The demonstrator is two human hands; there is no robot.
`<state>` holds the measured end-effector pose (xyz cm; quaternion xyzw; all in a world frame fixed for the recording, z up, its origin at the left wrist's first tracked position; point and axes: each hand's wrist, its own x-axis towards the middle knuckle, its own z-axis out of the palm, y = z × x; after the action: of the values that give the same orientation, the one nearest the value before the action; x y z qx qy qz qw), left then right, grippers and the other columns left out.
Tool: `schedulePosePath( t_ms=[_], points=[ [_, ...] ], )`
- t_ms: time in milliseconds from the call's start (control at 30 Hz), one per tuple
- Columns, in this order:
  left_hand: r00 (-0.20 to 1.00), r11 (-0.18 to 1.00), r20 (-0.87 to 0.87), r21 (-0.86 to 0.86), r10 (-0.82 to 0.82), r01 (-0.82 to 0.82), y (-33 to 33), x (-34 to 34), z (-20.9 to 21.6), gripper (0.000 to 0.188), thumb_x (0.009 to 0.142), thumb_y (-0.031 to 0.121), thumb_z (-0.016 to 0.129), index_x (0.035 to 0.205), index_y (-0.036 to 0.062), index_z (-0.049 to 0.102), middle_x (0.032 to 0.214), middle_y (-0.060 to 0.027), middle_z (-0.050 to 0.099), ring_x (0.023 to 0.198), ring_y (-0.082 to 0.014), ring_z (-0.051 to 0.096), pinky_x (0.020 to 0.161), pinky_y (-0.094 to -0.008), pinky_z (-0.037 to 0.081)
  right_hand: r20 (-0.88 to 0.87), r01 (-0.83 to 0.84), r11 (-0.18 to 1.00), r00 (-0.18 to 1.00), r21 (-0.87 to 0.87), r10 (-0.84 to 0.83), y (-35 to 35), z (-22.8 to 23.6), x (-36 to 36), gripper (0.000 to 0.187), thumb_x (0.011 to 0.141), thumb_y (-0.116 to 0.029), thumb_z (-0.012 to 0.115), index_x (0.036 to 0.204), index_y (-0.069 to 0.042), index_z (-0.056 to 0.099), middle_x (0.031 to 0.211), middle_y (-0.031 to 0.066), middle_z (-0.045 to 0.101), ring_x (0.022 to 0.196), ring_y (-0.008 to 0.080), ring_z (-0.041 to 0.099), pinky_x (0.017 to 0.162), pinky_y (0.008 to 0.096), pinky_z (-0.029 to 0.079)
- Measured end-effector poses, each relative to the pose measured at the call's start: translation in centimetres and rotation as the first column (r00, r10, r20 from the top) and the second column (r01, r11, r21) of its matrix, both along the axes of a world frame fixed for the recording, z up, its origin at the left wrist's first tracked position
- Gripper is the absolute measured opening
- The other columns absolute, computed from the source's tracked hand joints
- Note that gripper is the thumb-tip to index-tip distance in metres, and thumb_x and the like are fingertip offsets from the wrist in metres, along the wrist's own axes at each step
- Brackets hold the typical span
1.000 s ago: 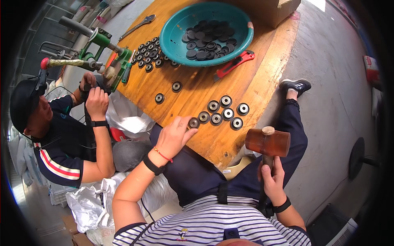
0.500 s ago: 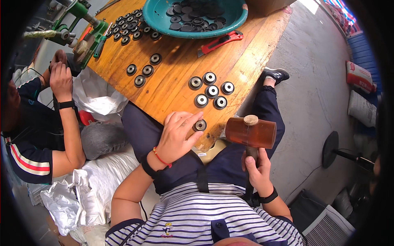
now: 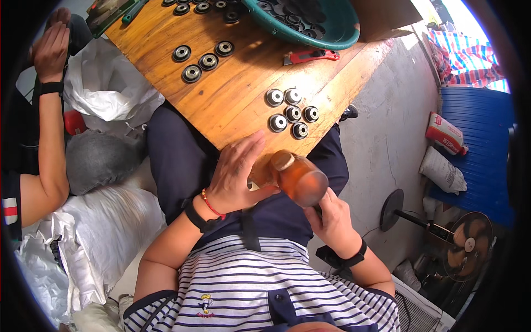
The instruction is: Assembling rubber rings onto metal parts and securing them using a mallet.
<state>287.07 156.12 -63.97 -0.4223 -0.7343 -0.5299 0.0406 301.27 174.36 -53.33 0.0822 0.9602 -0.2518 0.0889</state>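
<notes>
My right hand grips the handle of a mallet with an amber, see-through head. The mallet head is over the near corner of the wooden table. Just left of it, my left hand rests at the table edge, fingers stretched and thumb wide apart from them. What lies under the mallet head is hidden. Beyond my hands sit several small black wheels with metal bearing centres in a cluster. Farther left is another group of the same wheels.
A red utility knife lies near a teal basin of black discs. More wheels are at the far left. At the left, a co-worker's arm is beside white sacks. A fan stands on the right.
The mallet has swung left and down over the table corner, covering the spot where a single wheel was. My left hand's fingers have spread wider. The whole view has shifted.
</notes>
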Motion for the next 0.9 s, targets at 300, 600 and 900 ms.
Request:
schedulePosePath(
  t_ms=[300,600,900],
  points=[
    [1.0,0.968,0.019,-0.251,-0.003,0.008,1.3,0.4,2.1,0.071,0.072,0.029,0.08,0.131,0.005,0.051,0.129,-0.0088,0.052,0.118,-0.027,0.047,0.099,-0.0407,0.037,-0.168,0.345,0.709,0.821,-0.615,-0.546,1.2,-1.5,0.7,0.05,0.099,-0.019,0.054,0.14,0.003,0.037,0.078,0.0008,0.055,0.06,0.0066,0.049,0.055,0.0196,0.04],
    [0.963,0.918,-0.234,-0.394,-0.135,0.033,6.0,-0.3,2.1,0.06,0.072,0.024,0.075,0.124,-0.0007,0.057,0.129,-0.0104,0.055,0.127,-0.0265,0.045,0.109,-0.0423,0.033,0.0,0.48,0.562,0.761,-0.674,-0.649,1.5,-2.2,0.5,0.05,0.099,-0.019,0.053,0.142,0.002,0.035,0.075,-0.0008,0.052,0.059,0.0051,0.046,0.053,0.0194,0.037],
    [0.996,0.972,-0.092,-0.233,0.002,-0.023,0.7,0.7,1.3,0.067,0.076,0.02,0.076,0.135,0.0037,0.048,0.132,-0.0137,0.052,0.124,-0.0317,0.049,0.106,-0.0455,0.038,-0.344,0.007,0.956,0.932,-0.293,-0.112,3.5,2.8,0.8,0.037,0.099,-0.019,0.052,0.129,0.001,0.045,0.101,0.0124,0.06,0.072,0.0148,0.054,0.062,0.0272,0.047]
  ],
)
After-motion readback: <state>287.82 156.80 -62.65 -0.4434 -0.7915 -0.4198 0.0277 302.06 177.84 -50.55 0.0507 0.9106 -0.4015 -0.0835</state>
